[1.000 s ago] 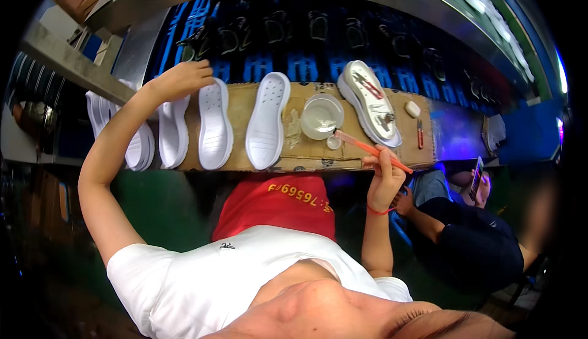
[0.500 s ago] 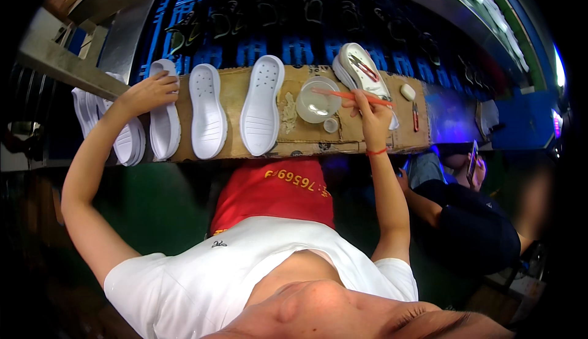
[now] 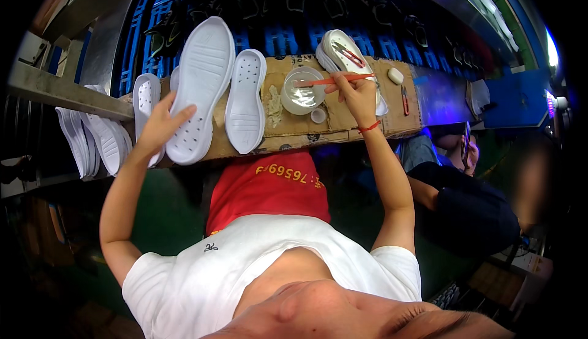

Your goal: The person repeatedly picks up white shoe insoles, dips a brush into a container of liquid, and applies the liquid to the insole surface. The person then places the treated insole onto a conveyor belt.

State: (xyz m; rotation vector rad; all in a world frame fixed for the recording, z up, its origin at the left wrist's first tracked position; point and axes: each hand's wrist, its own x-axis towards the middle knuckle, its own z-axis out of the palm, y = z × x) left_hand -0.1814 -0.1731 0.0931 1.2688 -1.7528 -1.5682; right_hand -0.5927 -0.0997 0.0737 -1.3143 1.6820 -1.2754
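Observation:
My left hand [image 3: 160, 123] grips a white shoe sole [image 3: 207, 63] by its near left edge, the thumb lying on its upper face. The sole is raised and tilted over the bench, its small holes at the near end. It partly hides another sole [image 3: 174, 79] behind it. My right hand [image 3: 356, 99] is closed round a thin orange-red brush [image 3: 352, 77], whose tip reaches over a clear plastic bowl [image 3: 288, 101] holding a pale, see-through substance. Between the hands, another white sole [image 3: 245, 109] lies flat; one more [image 3: 146, 97] lies left of the raised one.
Cardboard [image 3: 278, 135] covers the bench. A small cup [image 3: 318, 115], a sole with red-handled snips [image 3: 348, 54] on it, a white case [image 3: 395, 75] and a red-handled tool [image 3: 405, 101] lie right. Stacked soles [image 3: 104, 134] stand left. A seated person [image 3: 465, 216] holds a phone.
My left hand has moved right from over a lying sole and now holds a raised sole. My right hand keeps the brush by the bowl. The whole view has shifted slightly.

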